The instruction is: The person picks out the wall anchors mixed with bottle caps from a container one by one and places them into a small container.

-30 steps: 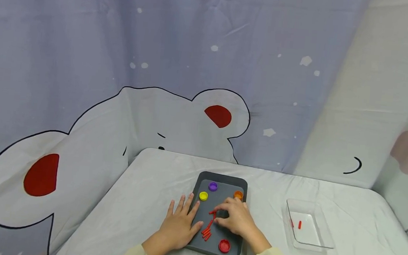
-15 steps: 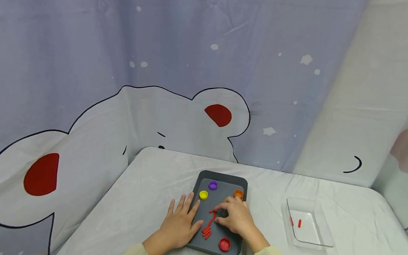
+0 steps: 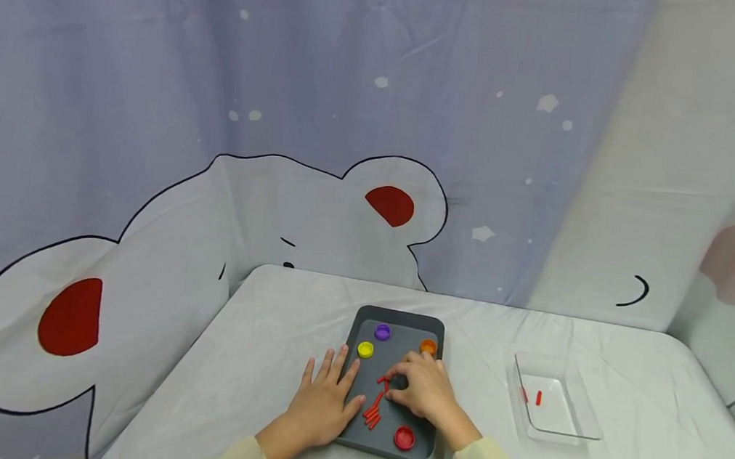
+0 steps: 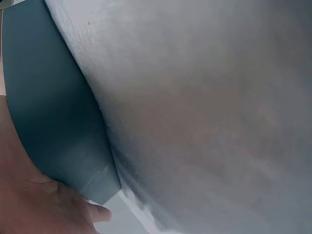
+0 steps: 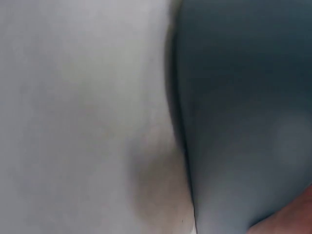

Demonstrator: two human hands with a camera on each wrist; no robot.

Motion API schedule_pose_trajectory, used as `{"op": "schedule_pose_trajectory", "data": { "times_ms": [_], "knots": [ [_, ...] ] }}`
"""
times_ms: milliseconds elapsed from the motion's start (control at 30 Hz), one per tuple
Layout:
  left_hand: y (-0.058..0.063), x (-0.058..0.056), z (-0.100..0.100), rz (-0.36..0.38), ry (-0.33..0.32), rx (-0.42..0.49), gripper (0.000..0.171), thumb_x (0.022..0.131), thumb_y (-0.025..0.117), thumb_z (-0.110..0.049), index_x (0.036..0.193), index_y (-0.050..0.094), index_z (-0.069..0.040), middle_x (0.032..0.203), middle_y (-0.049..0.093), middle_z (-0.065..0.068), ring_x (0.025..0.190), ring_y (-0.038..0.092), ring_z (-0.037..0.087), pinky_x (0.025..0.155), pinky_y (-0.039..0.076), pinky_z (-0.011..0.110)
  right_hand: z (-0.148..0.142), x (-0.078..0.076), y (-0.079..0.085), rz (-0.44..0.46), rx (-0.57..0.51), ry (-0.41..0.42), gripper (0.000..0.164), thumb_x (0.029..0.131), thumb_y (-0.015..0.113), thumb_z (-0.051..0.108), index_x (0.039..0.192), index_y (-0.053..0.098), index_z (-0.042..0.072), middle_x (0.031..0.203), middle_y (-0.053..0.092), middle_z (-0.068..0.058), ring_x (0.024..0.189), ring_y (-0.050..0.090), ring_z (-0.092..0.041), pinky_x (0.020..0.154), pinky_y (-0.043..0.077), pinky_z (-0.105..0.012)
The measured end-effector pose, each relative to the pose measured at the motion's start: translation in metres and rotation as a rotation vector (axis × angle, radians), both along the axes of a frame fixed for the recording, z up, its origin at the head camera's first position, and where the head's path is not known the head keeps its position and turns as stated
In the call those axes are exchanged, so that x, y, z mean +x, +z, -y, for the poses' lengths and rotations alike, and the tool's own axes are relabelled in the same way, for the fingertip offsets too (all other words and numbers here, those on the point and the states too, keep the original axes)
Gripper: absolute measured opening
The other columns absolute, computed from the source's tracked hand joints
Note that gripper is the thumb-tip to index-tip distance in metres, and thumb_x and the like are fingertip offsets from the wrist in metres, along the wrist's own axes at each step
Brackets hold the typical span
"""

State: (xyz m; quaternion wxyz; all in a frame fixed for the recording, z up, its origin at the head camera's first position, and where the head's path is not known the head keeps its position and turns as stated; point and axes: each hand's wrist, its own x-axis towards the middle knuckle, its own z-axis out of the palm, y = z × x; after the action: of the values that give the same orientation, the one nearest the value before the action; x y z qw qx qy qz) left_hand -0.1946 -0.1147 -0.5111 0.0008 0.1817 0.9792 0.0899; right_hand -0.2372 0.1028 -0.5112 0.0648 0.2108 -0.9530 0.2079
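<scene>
Arching over the tray (image 3: 399, 346), the right hand (image 3: 422, 386) seemingly pinches a red stick (image 3: 386, 386).

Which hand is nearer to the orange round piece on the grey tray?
Right. The right hand is on the near side of the orange round piece; the left hand rests at the left edge of the grey tray, farther away.

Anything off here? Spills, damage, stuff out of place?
Nothing stands out. The red sticks and coloured caps are within the gray tray; two red pieces sit in the clear box. No spill or damage shows, though the right hand hides part of the tray.
</scene>
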Motion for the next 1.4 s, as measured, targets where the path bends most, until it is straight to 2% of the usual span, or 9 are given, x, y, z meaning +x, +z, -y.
{"op": "schedule_pose_trajectory", "data": {
  "times_ms": [500,967,1400],
  "knots": [
    [0.0020,-0.0015,0.0005,0.011,0.000,-0.008,0.066,0.106,0.042,-0.051,0.159,0.035,-0.011,0.168,0.017,0.017,0.153,0.018,0.044,0.118,0.011,0.067,0.0014,-0.0005,0.0041,-0.004,0.044,-0.008,0.024,0.075,0.090,0.035,0.094,0.079,0.025,0.097,0.065,0.005,0.089,0.052,-0.019,0.071,0.034,-0.033],
    [0.0032,0.0007,0.0004,0.004,0.009,-0.033,0.065,0.106,0.040,-0.052,0.159,0.036,-0.014,0.168,0.018,0.015,0.153,0.019,0.042,0.118,0.014,0.066,0.0029,0.0010,0.0023,0.011,0.028,-0.005,0.024,0.075,0.089,0.036,0.094,0.080,0.024,0.099,0.066,0.003,0.088,0.052,-0.019,0.071,0.032,-0.033],
    [-0.0017,0.0000,0.0005,0.015,0.018,-0.025,0.065,0.106,0.040,-0.052,0.159,0.035,-0.014,0.169,0.017,0.015,0.153,0.017,0.042,0.119,0.012,0.066,0.0058,0.0028,0.0035,0.005,0.078,-0.020,0.022,0.074,0.088,0.037,0.089,0.078,0.024,0.093,0.062,0.006,0.085,0.048,-0.018,0.071,0.033,-0.034]
  ]
}}
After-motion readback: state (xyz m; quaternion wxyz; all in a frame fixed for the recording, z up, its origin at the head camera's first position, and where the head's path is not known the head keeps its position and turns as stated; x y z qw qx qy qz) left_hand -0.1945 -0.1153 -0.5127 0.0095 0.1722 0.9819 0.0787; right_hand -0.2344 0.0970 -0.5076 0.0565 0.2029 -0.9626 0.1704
